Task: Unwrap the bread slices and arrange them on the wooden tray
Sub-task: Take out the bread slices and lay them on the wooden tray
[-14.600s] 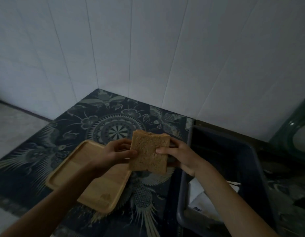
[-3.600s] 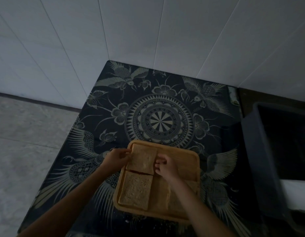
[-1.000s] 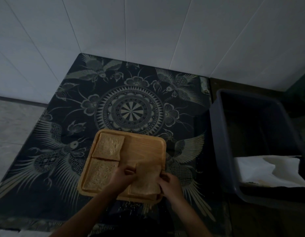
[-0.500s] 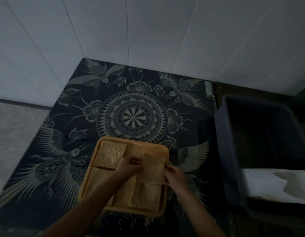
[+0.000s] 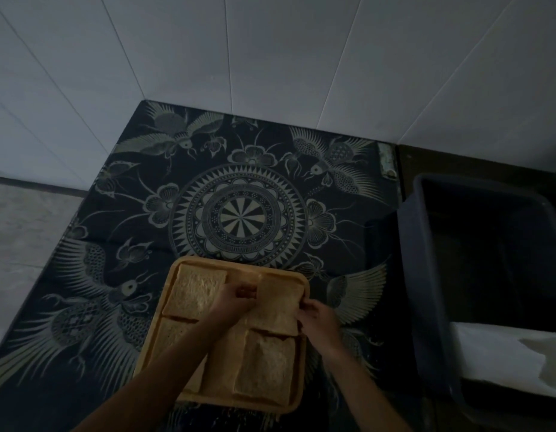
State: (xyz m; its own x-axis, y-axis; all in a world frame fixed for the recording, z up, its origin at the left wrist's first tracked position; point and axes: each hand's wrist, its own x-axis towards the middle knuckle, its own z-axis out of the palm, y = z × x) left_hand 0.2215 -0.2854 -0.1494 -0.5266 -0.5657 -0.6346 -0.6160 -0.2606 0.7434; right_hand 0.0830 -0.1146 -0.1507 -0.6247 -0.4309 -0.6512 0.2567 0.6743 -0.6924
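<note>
dark bin [image 5: 426, 275] right of wooden tray [image 5: 303, 353] — tiled wall [image 5: 270, 57] behind

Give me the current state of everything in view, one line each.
Wooden tray: flat on the patterned cloth.
Far-left slice: lying flat.
Near-right slice: lying flat.
Far-right slice: held by both hands.
Left hand: gripping it.
Right hand: gripping it.
Dark bin: holds white wrapper.
</note>
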